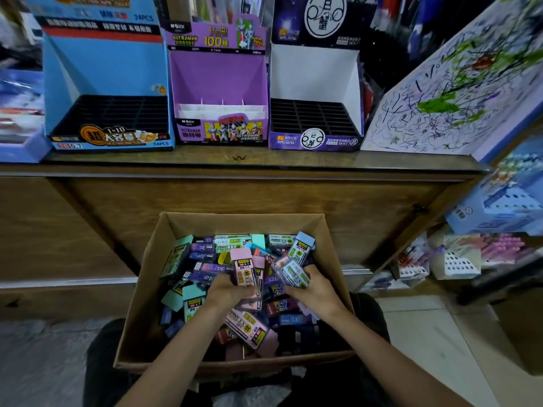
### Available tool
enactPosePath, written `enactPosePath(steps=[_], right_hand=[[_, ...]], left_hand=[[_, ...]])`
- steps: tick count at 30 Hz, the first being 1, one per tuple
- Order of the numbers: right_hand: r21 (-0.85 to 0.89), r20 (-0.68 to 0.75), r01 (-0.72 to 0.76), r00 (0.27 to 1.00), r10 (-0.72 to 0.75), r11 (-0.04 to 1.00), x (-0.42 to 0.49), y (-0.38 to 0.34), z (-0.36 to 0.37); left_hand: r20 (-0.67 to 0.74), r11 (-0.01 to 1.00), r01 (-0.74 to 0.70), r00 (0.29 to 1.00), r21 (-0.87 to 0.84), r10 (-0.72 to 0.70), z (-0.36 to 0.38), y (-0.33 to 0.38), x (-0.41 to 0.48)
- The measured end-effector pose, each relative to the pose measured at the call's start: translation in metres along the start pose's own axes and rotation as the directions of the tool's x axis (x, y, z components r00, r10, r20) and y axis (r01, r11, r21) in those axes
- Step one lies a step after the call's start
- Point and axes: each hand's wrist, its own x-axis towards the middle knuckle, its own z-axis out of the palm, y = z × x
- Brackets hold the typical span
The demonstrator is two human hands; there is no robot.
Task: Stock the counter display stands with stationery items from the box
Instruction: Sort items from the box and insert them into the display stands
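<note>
Cardboard box (141, 289) at 6 o'clock, on the person's lap, and I see it packed with small pencil-lead cases in mixed colours. Left hand (232, 292) is inside the box, grip closed around a couple of pink lead cases (242, 267) held upright. Right hand (314, 292) is just beside it toward 5 o'clock, grip closed around blue-capped lead cases (299, 251) that tilt toward 1 o'clock. Both bundles sit just above the pile.

On the wooden tabletop (264, 161), three display stands in a row: blue stand (102, 71) at 10 o'clock with a black slotted tray, purple stand (219, 77) at 12 with white dividers, white stand (314, 71) at 1 with a black slotted tray. Scribbled board (440, 107) leans at 2 o'clock.
</note>
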Motion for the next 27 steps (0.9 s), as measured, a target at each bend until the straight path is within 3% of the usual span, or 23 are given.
enactPosePath(steps=[4, 7, 9, 16, 21, 27], right_hand=[[0.255, 0.068, -0.049, 0.997, 0.033, 0.966, 0.0, -0.019, 0.001], [0.28, 0.137, -0.022, 0.99, -0.017, 0.96, -0.003, -0.034, 0.005], [0.275, 0.154, 0.0, 0.987, -0.044, 0.962, -0.004, -0.043, 0.008], [0.134, 0.1, 0.166, 0.979, -0.18, 0.977, -0.008, -0.075, 0.015], [-0.205, 0.089, 0.324, 0.946, -0.312, 0.923, -0.009, -0.09, 0.015], [-0.231, 0.204, 0.434, 0.897, -0.393, 0.871, -0.014, -0.113, -0.006]], left_hand=[[0.083, 0.995, 0.05, 0.996, -0.085, -0.043, -0.007, 0.006, -0.007], [0.105, 0.997, 0.006, 0.994, -0.074, 0.002, -0.008, 0.012, -0.014], [0.149, 0.987, -0.007, 0.988, -0.161, 0.032, -0.008, 0.017, -0.017], [0.156, 0.866, -0.008, 0.983, -0.499, 0.098, -0.011, 0.026, -0.023], [0.081, 0.862, -0.141, 0.975, -0.487, 0.206, -0.013, 0.032, -0.024], [-0.01, 0.829, -0.215, 0.969, -0.517, 0.245, -0.019, 0.048, -0.024]])
